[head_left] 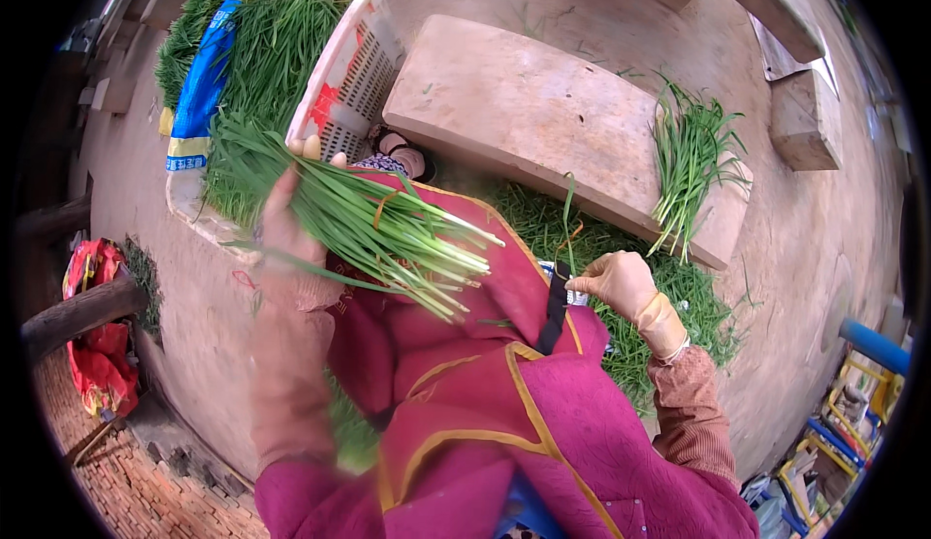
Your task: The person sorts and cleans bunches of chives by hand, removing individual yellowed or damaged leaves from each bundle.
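- Both hands are up in front of me: left hand (289,221) closed around a bundle of green stalks (402,238) at the left of centre; right hand (626,285) curled, fingertips drawn together, right of centre. Whether those fingertips pinch anything thin I cannot tell.
- That bundle slants over my lap, pale cut ends toward the middle of the frame, leaves trailing upper left. An orange-brown band (379,211) crosses it partway down.
- To handle it well, I'd grip firmly but not hard — tender stems would likely bruise — and keep the cut ends level. The band should sit snug, square across the stalks, without biting in. One blade strays below my left hand; I'd tuck it in.
- Stems are slim, smooth and straight, near white at the tips, deepening to glossy green; the leaves look flat and limp.
- Upper left, a white plastic basket (367,59) with slotted walls holds a thick mat of leaves, beside a slick blue sack (202,98).
- Upper centre, the low bench (519,93) is a blocky, dusty slab; loose stalks (690,161) drape over its right end.
- Across my lap, a burgundy apron (601,432) shows a faintly quilted pattern and yellow piping — soft, creased folds.
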The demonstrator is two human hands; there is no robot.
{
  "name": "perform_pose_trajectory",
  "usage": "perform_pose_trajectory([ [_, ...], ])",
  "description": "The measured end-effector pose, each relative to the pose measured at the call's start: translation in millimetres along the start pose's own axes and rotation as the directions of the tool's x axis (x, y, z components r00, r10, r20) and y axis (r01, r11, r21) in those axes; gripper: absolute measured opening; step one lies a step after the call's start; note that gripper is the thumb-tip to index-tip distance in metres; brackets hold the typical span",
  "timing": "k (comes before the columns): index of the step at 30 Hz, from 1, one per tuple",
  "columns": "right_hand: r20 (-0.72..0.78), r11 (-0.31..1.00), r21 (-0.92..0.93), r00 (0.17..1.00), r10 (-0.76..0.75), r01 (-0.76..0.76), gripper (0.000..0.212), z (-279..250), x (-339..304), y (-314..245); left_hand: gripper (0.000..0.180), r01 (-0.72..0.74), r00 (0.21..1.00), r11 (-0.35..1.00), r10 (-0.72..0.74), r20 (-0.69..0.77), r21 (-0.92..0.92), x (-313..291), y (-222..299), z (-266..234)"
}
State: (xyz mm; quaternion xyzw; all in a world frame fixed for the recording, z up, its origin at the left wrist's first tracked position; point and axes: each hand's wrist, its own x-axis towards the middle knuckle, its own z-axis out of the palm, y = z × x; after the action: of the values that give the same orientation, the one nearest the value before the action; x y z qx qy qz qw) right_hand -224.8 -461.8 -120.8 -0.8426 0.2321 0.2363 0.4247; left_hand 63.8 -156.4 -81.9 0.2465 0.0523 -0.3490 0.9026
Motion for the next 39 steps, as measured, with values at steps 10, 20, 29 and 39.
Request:
perform_pose_trajectory([
  [10, -0.188, 0.673, 0.702, 0.972, -0.137, 0.231, 0.02, -22.3, 16.4, -98.4, 0.032, 0.109, 0.992, 0.993, -0.106, -0.075, 0.038, 10.4, -23.3, 24.4],
  [20, -0.601, 0.699, -0.134, 0.503, -0.621, 0.703, 0.024, -41.5, -10.4, -148.9, 0.031, 0.14, 0.977, 0.968, -0.1, -0.188, 0.21, 26.6, -35.3, 38.5],
  [29, -0.515, 0.792, -0.333, 0.605, -0.607, 0.511, 0.036, -5.6, -10.0, -152.5, 0.03, 0.141, 0.952, 0.981, -0.097, -0.292, 0.134, 33.5, -33.3, 29.7],
  [39, -0.581, 0.765, -0.394, 0.506, -0.637, 0.51, 0.02, 14.0, 24.0, -141.7, 0.032, 0.189, 0.904, 0.981, -0.159, -0.397, 0.038, 34.6, -37.7, 24.7],
])
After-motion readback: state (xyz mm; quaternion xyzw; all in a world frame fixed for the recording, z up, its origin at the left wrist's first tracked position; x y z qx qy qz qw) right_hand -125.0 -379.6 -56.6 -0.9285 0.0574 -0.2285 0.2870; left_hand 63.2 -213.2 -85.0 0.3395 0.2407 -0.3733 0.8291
